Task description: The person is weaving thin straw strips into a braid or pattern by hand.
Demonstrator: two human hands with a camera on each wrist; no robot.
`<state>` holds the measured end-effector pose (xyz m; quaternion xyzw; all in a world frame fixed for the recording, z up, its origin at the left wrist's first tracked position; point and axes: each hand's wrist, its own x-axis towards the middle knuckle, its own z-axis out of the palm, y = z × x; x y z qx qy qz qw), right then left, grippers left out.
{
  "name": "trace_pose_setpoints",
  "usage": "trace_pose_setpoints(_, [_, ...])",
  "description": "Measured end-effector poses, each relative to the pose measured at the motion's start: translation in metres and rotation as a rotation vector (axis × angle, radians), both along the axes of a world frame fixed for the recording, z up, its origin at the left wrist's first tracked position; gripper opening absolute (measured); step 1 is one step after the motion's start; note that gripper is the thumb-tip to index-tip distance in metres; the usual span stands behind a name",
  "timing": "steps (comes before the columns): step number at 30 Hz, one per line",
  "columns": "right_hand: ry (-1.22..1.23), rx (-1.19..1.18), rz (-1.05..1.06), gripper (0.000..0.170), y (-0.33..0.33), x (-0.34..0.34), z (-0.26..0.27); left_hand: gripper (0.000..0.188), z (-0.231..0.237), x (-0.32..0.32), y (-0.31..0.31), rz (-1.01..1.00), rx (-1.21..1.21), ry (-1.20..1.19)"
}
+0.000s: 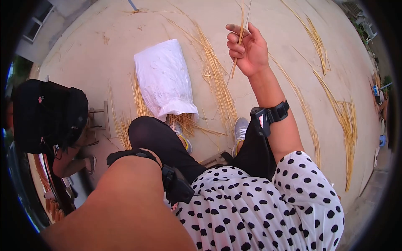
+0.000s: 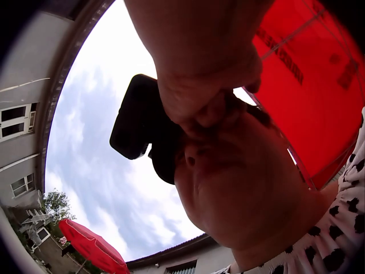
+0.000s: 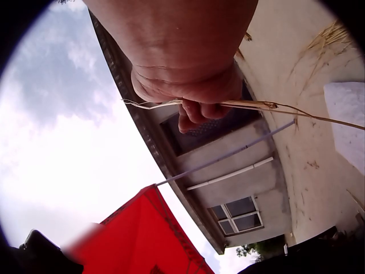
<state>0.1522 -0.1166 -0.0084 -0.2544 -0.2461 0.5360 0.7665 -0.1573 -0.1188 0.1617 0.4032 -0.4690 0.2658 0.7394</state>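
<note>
Judging by the ground [image 1: 117,54], the straw work looked only partly done: you had just a few straw stalks [image 1: 234,69] in your right hand [image 1: 254,50], while a loose row [image 1: 215,71] lay to its left and another heap [image 1: 346,129] lay to its right. More straw showed at the lower end of the white sack [image 1: 163,77], left of that hand, and seemed left to handle. Your right arm reached forward, palm turned towards you, fingers curled round the stalks. Your left arm bent upward, its left hand [image 2: 208,85] close to the black headgear [image 2: 136,114]; whether its fingers gripped anything, I couldn't tell.
</note>
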Motion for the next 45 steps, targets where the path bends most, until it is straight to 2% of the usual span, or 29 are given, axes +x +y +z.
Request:
trace_pose_setpoints(3, [0.037, 0.006, -0.046, 0.046, 0.000, 0.003, -0.004, 0.039, -0.007, 0.012, 0.004, 0.053, -0.038, 0.015])
trace_pose_setpoints(5, [0.059, -0.027, -0.067, 0.043, 0.001, 0.004, -0.009, 0.040, -0.021, 0.035, 0.017, 0.224, -0.133, 0.137])
trace_pose_setpoints(6, [0.061, -0.015, -0.078, 0.043, 0.001, 0.004, -0.009, 0.045, -0.020, 0.079, 0.012, 0.395, -0.007, 0.170])
trace_pose_setpoints(7, [0.070, -0.023, -0.087, 0.042, 0.001, 0.004, -0.011, 0.049, -0.035, 0.091, 0.033, 0.450, 0.106, 0.352])
trace_pose_setpoints(8, [0.079, -0.032, -0.091, 0.041, 0.001, 0.004, -0.012, 0.045, -0.054, 0.100, 0.050, 0.642, 0.186, 0.564])
trace_pose_setpoints(9, [0.085, -0.036, -0.101, 0.040, 0.001, 0.004, -0.012, 0.042, -0.059, 0.109, 0.049, 0.890, 0.273, 0.962])
trace_pose_setpoints(10, [0.085, -0.033, -0.105, 0.040, 0.001, 0.004, -0.013, 0.033, -0.079, 0.122, 0.059, 0.897, 0.325, 1.123])
trace_pose_setpoints(12, [0.099, -0.027, -0.118, 0.039, 0.000, 0.006, -0.015, 0.027, -0.131, 0.144, 0.076, 1.051, 0.607, 1.245])
trace_pose_setpoints(14, [0.104, -0.018, -0.107, 0.037, -0.001, 0.011, -0.018, 0.029, -0.158, 0.153, 0.073, 0.920, 0.681, 1.454])
trace_pose_setpoints(18, [0.134, -0.007, -0.087, 0.029, -0.002, 0.014, -0.018, 0.025, -0.186, 0.165, 0.067, 0.691, 0.655, 1.456])
trace_pose_setpoints(19, [0.125, -0.011, -0.090, 0.029, -0.001, 0.014, -0.018, 0.022, -0.186, 0.166, 0.069, 0.586, 0.606, 1.474])
trace_pose_setpoints(21, [0.107, -0.030, -0.119, 0.024, -0.001, 0.013, -0.017, 0.022, -0.183, 0.167, 0.071, 0.585, 0.589, 1.463])
trace_pose_setpoints(26, [0.126, -0.065, -0.151, 0.025, 0.000, 0.008, -0.012, 0.027, -0.175, 0.166, 0.064, 0.639, 0.477, 1.423])
trace_pose_setpoints(28, [0.146, -0.025, -0.132, 0.025, 0.001, 0.009, -0.013, 0.033, -0.174, 0.164, 0.063, 0.436, 0.459, 1.414])
trace_pose_setpoints(29, [0.149, -0.030, -0.132, 0.025, 0.001, 0.010, -0.014, 0.033, -0.171, 0.162, 0.062, 0.432, 0.457, 1.418])
trace_pose_setpoints(31, [0.147, -0.008, -0.148, 0.025, 0.001, 0.013, -0.014, 0.038, -0.167, 0.159, 0.062, 0.263, 0.241, 1.446])
trace_pose_setpoints(34, [0.129, -0.010, -0.183, 0.025, 0.000, 0.014, -0.015, 0.041, -0.171, 0.155, 0.068, 0.230, 0.150, 1.406])
trace_pose_setpoints(39, [0.043, -0.030, -0.233, 0.025, -0.001, 0.016, -0.019, 0.028, -0.174, 0.154, 0.066, 0.326, 0.290, 1.428])
trace_pose_setpoints(42, [0.000, -0.072, -0.292, 0.026, 0.000, 0.017, -0.019, 0.022, -0.172, 0.153, 0.069, 0.419, 0.280, 1.439])
trace_pose_setpoints(44, [-0.006, -0.092, -0.319, 0.027, 0.000, 0.018, -0.018, 0.020, -0.172, 0.152, 0.073, 0.625, 0.503, 1.471])
trace_pose_setpoints(45, [0.017, -0.116, -0.375, 0.029, -0.001, 0.019, -0.016, 0.020, -0.172, 0.149, 0.075, 0.630, 0.503, 1.468])
